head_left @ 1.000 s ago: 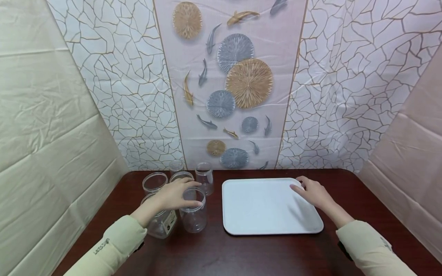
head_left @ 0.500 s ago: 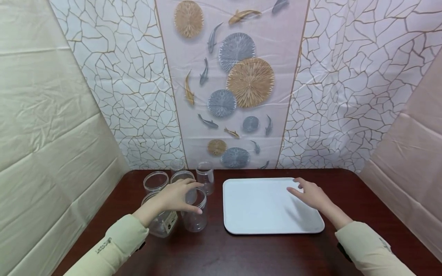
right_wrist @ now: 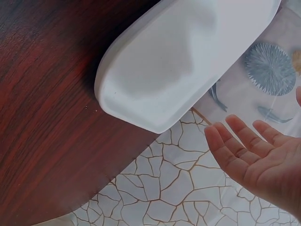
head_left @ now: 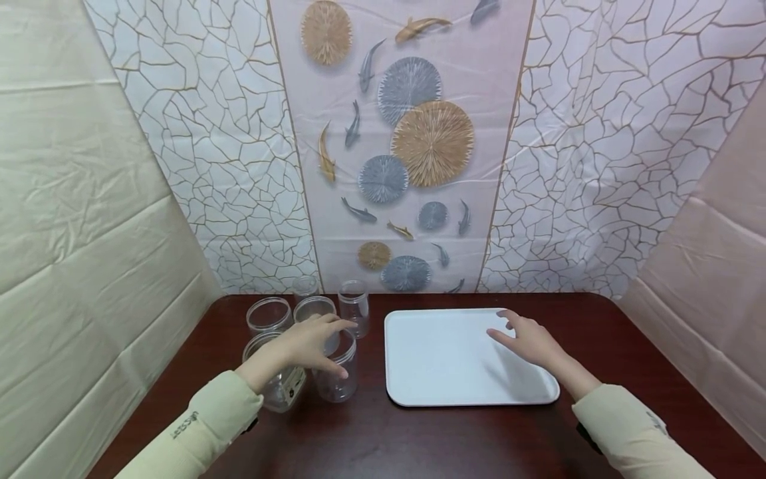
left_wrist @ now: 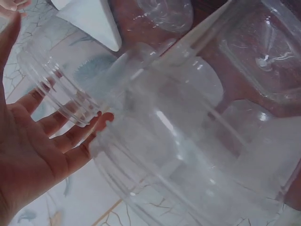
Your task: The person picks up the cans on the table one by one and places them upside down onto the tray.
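Observation:
In the head view my left hand [head_left: 311, 342] hovers over the front-right clear plastic jar [head_left: 336, 389], thumb and fingers spread near its rim. The left wrist view shows the fingers extended beside the threaded necks of two jars, gripping neither; whether a fingertip touches a rim I cannot tell. Just left, partly under the wrist, stands a squarish clear jar [head_left: 278, 392] with a label. My right hand [head_left: 532, 342] is held above the right part of a white tray [head_left: 443, 359], palm down and fingers loosely extended, holding nothing. In the right wrist view a shadow falls on the tray.
Behind the left hand stand more clear jars: a wide jar [head_left: 269, 313], a jar with a round rim [head_left: 314, 307] and a narrow jar [head_left: 354, 309]. All rest on the dark wooden table [head_left: 431, 439]. A patterned cloth [head_left: 407, 133] hangs behind the table's back edge.
My right hand has drifted left over the tray. The left hand has shifted slightly right above the front-right jar. Jars and tray stay where they were.

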Motion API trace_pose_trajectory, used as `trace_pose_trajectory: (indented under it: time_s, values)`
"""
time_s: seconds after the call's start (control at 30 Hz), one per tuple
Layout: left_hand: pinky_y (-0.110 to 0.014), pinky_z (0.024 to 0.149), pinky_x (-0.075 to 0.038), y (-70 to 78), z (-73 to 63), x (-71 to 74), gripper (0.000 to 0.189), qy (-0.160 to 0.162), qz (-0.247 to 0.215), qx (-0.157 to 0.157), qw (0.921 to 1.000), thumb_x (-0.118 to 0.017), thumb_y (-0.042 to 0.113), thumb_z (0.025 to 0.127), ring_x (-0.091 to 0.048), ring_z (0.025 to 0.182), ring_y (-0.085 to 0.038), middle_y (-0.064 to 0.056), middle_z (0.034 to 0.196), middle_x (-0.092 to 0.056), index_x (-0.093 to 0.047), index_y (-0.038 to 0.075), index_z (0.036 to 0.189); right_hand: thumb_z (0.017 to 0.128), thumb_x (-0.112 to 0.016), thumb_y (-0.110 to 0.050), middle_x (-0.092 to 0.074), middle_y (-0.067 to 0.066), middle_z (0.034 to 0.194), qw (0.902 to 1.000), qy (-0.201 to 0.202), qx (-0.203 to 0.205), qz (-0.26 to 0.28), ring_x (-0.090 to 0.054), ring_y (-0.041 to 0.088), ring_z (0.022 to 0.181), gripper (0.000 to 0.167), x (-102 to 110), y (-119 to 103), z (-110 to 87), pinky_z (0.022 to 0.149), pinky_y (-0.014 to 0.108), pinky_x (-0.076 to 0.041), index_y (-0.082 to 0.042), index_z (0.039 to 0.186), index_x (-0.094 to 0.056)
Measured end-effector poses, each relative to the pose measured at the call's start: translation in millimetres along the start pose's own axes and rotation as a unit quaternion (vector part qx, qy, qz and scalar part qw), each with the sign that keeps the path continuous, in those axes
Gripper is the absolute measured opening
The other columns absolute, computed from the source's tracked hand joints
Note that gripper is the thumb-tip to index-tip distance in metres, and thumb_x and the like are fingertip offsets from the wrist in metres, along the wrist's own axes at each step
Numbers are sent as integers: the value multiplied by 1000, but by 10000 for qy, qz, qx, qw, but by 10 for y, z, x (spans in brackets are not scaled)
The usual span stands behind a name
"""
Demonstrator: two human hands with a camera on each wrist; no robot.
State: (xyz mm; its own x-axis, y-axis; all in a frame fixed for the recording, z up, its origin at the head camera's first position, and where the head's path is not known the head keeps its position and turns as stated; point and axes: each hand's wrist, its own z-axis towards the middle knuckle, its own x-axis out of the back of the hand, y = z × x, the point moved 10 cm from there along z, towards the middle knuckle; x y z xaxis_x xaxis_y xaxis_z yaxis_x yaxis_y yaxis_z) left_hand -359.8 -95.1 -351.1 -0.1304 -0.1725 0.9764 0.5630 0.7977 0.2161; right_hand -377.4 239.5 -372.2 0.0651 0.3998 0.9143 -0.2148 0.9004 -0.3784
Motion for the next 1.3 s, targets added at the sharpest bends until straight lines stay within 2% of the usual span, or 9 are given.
trace_pose_trajectory:
  time_s: [0.27, 0.47, 0.7, 1.1, 1.3]
  values:
    - [-56, 88, -46, 42, 48, 18, 75, 73, 113, -7, 9999, -83, 36, 67, -53, 114, -35, -12, 127, -53, -51, 21, 133, 91, -59, -39, -62, 28, 106, 10000, -19, 68, -34, -63, 35, 87, 59, -27, -58, 19, 68, 46, -50, 7, 127, -49]
    - [-53, 85, -47, 43, 73, 20, 72, 25, 206, 135, 9997, -83, 36, 65, -55, 108, -32, -9, 117, -57, -53, 23, 128, 91, -59, -40, -62, 27, 105, 9998, -50, 131, -107, -63, 34, 87, 60, -46, -108, 24, 69, 45, -50, 7, 127, -50]
    - [-51, 84, -47, 22, 84, 71, 67, -85, 235, 295, 9993, -84, 37, 63, -55, 104, -30, -7, 114, -57, -56, 23, 122, 91, -59, -39, -63, 27, 107, 9998, -16, 191, -68, -63, 37, 92, 59, -56, -174, 15, 72, 47, -51, 7, 127, -50]
    - [-45, 78, -49, 93, 112, 184, 62, 42, 283, 74, 9996, -83, 39, 62, -58, 94, -23, -1, 99, -56, -58, 20, 115, 91, -59, -39, -63, 27, 110, 9993, 32, 364, -8, -63, 38, 96, 58, -20, -318, 10, 74, 48, -51, 5, 128, -50]
    - [-45, 83, -49, 151, 129, 284, 64, 110, 386, -1, 9992, -83, 41, 63, -60, 98, -26, -4, 104, -60, -57, 19, 117, 92, -58, -39, -63, 27, 111, 9984, 129, 554, -2, -60, 40, 102, 57, 48, -412, 12, 78, 50, -50, 3, 130, -49]
